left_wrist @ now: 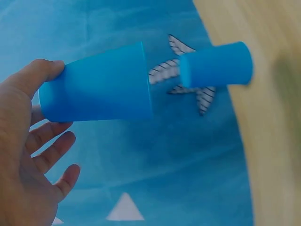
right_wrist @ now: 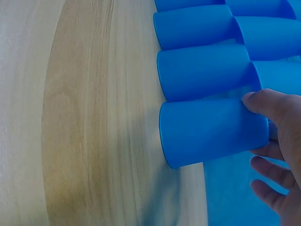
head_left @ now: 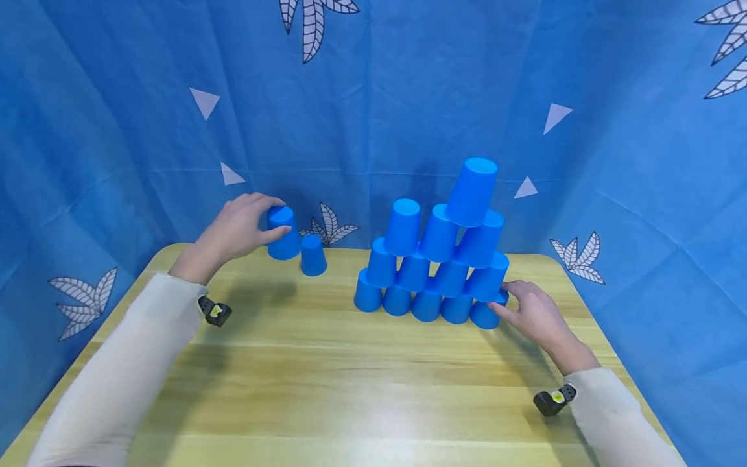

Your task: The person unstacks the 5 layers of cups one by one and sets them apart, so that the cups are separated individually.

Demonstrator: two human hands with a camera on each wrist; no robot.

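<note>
My left hand pinches an upside-down blue cup near its base, thumb on one side and fingers on the other. That cup is held up off the table, and its rim is higher than that of a second blue cup standing upside down beside it. On the right stands a pyramid of upside-down blue cups, with a single cup on top. My right hand grips the end cup of the bottom row, thumb near its base and the other fingers partly hidden behind it.
The wooden table ends close behind the cups. A blue patterned cloth hangs at the back and sides. Each wrist wears a small black camera, one on the left and one on the right.
</note>
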